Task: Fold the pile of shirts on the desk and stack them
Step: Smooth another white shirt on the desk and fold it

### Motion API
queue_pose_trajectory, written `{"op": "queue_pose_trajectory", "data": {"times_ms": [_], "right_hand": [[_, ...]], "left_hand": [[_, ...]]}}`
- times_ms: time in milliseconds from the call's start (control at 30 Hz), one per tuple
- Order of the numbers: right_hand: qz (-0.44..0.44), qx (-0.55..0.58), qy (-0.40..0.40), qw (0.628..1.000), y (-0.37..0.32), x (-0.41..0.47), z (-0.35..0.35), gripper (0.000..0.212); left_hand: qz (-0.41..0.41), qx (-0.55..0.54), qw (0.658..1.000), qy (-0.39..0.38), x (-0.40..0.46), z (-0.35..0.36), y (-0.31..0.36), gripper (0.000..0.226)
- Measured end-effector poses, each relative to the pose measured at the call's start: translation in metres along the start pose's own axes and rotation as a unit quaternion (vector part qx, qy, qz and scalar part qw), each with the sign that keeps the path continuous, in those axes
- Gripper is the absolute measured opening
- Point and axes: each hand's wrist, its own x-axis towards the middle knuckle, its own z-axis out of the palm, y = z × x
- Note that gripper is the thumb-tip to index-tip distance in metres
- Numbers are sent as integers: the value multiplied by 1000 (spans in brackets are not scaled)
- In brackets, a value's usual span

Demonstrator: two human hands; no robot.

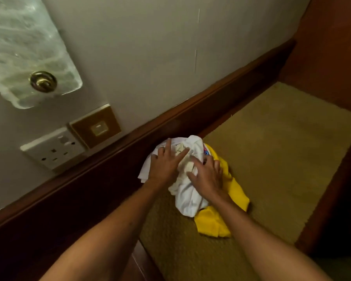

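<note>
Pile: I see 1 crumpled heap on the desk [272,159], hard against the dark wood rail at the wall; a white shirt [187,199] lies on top of a yellow shirt [213,222].
Left hand: my left hand [166,165] lies flat on the far-left part of the white shirt, fingers spread and straight, gripping nothing.
Right hand: my right hand [207,175] rests on the heap's right side, fingers loosely bent into the cloth; I cannot tell if it has a real hold.
Key relation: the white shirt's long axis runs from near me away toward the wall, directly under both hands; the yellow one spreads out to the right, nearer my right hand.
Step, my judgement: nothing folded yet; separating the top shirt comes first.
Writing: a small pink-and-blue print [206,152] shows on the white shirt, too bunched to read.
Wall: 1 socket plate [53,149] and 1 brass switch [95,126], no legible marking.
</note>
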Motion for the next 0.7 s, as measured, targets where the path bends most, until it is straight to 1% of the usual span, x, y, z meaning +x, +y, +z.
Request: {"op": "queue_pose_trajectory", "data": {"times_ms": [67,100,133,200,267,300,367,400,467,533,567,600,633,667,700], "right_hand": [[-32,-58,22,998,-6,-2,9,34],[-37,-74,38,996,-9,-4,11,26],[-47,-84,56,994,-10,-7,14,22],[-94,-89,89,988,-15,-20,17,19],[-171,-77,97,977,-25,-43,20,19],[-212,-61,95,971,-30,-57,23,17],[-270,-26,81,959,-39,-87,33,13],[-286,2,59,956,-47,-104,34,12],[-287,56,-5,956,-64,-141,40,12],[-269,92,-78,956,-79,-181,46,19],[-263,120,-126,949,-87,-202,49,24],[-260,141,-162,941,-94,-223,52,21],[-257,151,-209,931,-102,-245,51,13],[-256,158,-257,918,-108,-264,53,10],[-263,166,-293,904,-113,-283,56,13]], "left_hand": [[-7,37,999,-19,9,3,3,45],[-12,32,999,-21,8,7,-1,35],[-7,25,1000,-7,2,11,-6,28],[47,31,997,57,-18,18,-21,18],[96,8,991,97,-50,22,-38,20],[101,-19,989,102,-70,25,-46,22],[83,-67,989,105,-112,32,-58,26],[70,-85,988,107,-134,36,-63,24],[48,-97,990,87,-179,46,-71,26],[11,-101,993,56,-228,54,-75,20],[-21,-115,993,29,-254,56,-75,25],[-53,-130,990,-3,-280,61,-77,34],[-83,-145,985,-40,-309,67,-79,38],[-105,-166,978,-66,-337,74,-83,33],[-124,-196,968,-94,-366,77,-85,24]]}}
